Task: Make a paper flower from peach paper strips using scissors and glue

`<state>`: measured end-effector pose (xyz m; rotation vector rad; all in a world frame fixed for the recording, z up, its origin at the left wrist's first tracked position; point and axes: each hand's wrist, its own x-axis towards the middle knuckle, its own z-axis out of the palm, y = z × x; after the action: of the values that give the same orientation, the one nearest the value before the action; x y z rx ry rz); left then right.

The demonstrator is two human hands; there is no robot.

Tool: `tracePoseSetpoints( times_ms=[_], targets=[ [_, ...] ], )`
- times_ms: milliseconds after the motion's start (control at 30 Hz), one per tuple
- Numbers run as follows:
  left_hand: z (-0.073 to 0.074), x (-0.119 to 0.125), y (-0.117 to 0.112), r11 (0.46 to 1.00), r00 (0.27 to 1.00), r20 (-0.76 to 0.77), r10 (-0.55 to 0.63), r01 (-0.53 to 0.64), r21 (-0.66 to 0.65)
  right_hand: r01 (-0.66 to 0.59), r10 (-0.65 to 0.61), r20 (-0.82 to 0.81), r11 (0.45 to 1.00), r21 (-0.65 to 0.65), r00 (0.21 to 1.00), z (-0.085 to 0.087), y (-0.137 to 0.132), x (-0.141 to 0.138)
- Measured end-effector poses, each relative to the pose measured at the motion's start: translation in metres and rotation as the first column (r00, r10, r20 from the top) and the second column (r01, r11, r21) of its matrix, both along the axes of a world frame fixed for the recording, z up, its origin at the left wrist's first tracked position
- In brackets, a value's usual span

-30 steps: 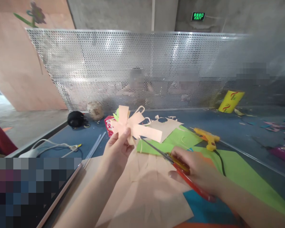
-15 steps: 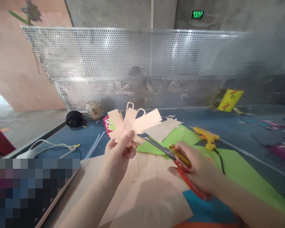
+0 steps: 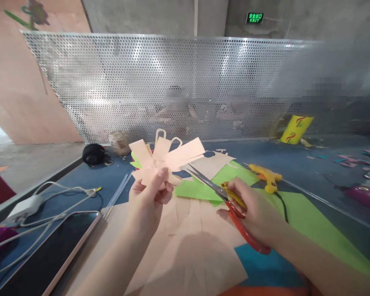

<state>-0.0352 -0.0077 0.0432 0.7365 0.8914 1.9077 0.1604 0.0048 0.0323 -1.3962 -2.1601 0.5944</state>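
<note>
My left hand (image 3: 152,191) pinches a bunch of pale peach paper strips (image 3: 185,154) between thumb and fingers. The strips fan out above the hand, and two narrow ones end in loops. In my right hand (image 3: 249,209) is a pair of scissors (image 3: 217,189) with red and yellow handles. Their blades are slightly parted and point up and left, with the tips just right of the strips. Beneath both hands lie large peach paper sheets (image 3: 185,255), and a green paper piece (image 3: 197,189) lies behind the scissors.
A yellow glue gun (image 3: 267,177) rests on green paper (image 3: 314,218) at the right. At the left are a phone (image 3: 58,250), a white charger with cables (image 3: 27,207) and clear glue sticks (image 3: 119,191). A perforated metal panel (image 3: 111,82) stands behind the table.
The scissors' tips have drawn back slightly from the strips, and the blades show more clearly. My left hand with the strips has shifted a little to the left.
</note>
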Motion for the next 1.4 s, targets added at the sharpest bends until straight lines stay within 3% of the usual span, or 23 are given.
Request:
tracePoseSetpoints(
  times_ms=[300,600,933,1400],
  targets=[
    [-0.002,0.000,0.000,1.000,0.999,-0.050,-0.005,0.003,-0.021,-0.026,0.026,-0.003,0.997,0.071,1.000,-0.002,0.001,0.000],
    [-0.008,-0.002,-0.002,1.000,0.974,-0.226,-0.004,-0.003,-0.031,-0.010,0.011,-0.013,0.993,0.121,1.000,-0.008,0.001,0.002],
    [-0.002,-0.001,0.001,0.998,0.997,-0.056,0.056,-0.056,0.017,0.041,-0.041,-0.003,0.992,0.123,0.999,-0.009,0.002,0.000],
    [-0.008,-0.002,0.002,0.995,0.983,-0.160,0.092,-0.097,-0.024,0.006,-0.009,0.014,0.985,0.170,1.000,-0.012,0.003,0.002]
  ],
)
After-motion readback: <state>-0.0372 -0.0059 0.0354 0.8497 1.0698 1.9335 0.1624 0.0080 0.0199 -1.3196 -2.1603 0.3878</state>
